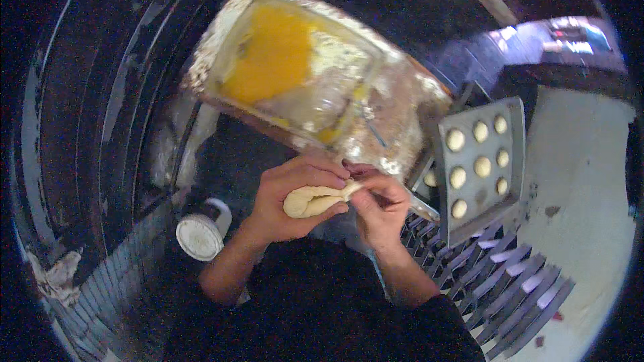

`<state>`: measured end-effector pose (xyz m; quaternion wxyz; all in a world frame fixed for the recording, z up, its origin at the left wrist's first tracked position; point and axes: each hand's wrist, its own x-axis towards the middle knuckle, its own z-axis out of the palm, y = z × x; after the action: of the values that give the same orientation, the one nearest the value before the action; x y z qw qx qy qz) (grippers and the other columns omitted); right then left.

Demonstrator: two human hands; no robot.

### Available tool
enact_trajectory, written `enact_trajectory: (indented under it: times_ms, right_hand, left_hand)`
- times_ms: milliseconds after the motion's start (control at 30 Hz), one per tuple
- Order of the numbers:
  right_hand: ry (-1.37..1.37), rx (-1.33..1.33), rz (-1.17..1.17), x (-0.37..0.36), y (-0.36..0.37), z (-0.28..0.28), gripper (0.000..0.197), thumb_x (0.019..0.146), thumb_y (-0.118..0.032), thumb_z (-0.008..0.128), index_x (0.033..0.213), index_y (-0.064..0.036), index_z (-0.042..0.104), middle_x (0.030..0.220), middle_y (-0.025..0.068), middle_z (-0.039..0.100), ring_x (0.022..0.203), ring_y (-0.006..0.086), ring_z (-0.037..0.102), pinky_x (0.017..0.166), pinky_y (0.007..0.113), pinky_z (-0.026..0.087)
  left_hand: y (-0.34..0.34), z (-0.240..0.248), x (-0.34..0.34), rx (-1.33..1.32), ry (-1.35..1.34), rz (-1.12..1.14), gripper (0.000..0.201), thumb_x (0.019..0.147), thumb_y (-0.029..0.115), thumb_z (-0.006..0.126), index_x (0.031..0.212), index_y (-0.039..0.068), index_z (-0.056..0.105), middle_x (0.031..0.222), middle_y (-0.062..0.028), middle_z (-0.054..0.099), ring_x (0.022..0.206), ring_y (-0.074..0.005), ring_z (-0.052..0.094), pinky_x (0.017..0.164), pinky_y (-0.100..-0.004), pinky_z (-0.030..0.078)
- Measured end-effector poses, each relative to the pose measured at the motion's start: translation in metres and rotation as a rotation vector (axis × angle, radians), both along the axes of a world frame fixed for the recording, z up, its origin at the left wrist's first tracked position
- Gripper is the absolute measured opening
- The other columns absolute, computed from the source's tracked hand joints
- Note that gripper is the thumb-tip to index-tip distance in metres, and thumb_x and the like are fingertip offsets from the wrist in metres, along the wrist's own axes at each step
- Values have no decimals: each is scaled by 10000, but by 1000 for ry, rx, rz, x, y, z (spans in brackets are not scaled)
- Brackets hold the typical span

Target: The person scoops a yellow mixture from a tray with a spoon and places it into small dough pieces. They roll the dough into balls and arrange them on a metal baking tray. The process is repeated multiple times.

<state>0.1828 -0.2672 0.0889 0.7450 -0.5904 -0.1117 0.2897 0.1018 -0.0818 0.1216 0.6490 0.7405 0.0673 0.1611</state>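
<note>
A folded piece of pale dough [310,202] is held in front of me, with an open hollow along its middle. My left hand [285,194] cups it from the left, fingers over the top and thumb along the lower side. At the dough's right end, the fingers of my right hand [380,206] pinch its edges together. Just beyond my hands is a rectangular glass-like tray [272,118] with a spread of yellow-orange stuff [275,50] in its left part and whitish, wet-looking residue in its right part.
The tray lies on a flour-dusted board [402,104]. To the right, a grey metal baking tray [518,161] holds several round dough balls [482,166], above another tray. A stack of dark slats [516,281] stands lower right. A white lidded bucket [200,236] is at the lower left.
</note>
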Motion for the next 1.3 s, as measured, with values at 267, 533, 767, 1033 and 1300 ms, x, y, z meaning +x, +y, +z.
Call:
enact_trajectory:
  times_ms: [267,533,767,1033,1300]
  right_hand:
    - [-841,-262,-81,-5,-149,142,287,683,-7,858,955,-59,786,972,76,656,953,251,641,983,462,527]
    - [-639,-207,-553,-22,-259,183,240,706,26,867,898,-75,766,1029,101,606,959,232,658,813,388,566]
    - [-791,-367,-653,-51,-275,209,219,739,-32,887,923,-89,783,1064,88,607,963,192,652,792,325,555]
    - [-921,-490,-742,-79,-211,223,311,737,-30,847,1024,-23,726,1060,68,569,973,183,568,830,340,490]
    - [-344,364,-1042,-122,-103,138,736,932,-507,733,1405,-6,472,1297,147,582,1216,234,579,1015,373,466]
  left_hand:
    - [-168,65,56,300,-74,-115,456,720,135,853,1153,88,718,1436,-149,626,1150,-296,699,980,-380,553]
    - [-281,129,80,228,-366,-519,623,660,126,816,1265,39,694,1504,-194,557,1190,-328,681,972,-416,555]
    - [-291,164,78,360,-441,-687,644,695,110,839,1308,16,667,1513,-207,539,1253,-369,649,1001,-420,558]
    - [-225,170,67,573,-588,-819,295,828,83,763,1109,12,704,1334,-183,662,1153,-327,681,1012,-448,503]
    - [-194,178,53,449,-464,-1119,263,1020,233,573,1141,65,734,1407,-165,636,1460,-425,399,1177,-573,274]
